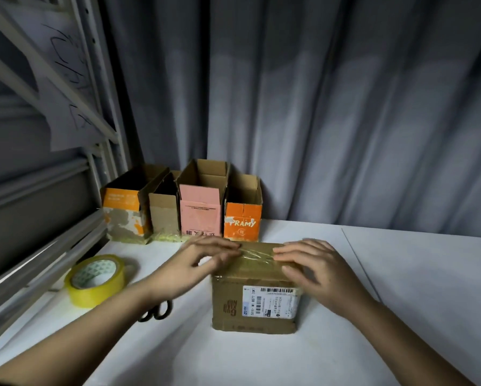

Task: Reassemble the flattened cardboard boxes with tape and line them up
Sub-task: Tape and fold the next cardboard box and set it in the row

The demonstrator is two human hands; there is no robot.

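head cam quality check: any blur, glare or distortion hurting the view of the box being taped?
Head view: dim, bluish light; the left hand is slightly motion-blurred; glare streaks on the clear tape strip atop the brown cardboard box; its white shipping label reads partly. Wide-angle bends the grey metal rack; soft shadows under both forearms.

Grey curtain [317, 107] behind white table [415, 274]; metal frame [66, 87] at left.

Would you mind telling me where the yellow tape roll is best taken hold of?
Probably from above, across its ring: the tape roll lies flat on the table with its hole facing up, so a thumb inside and fingers on the outer wall should hold. The left hand is nearer.
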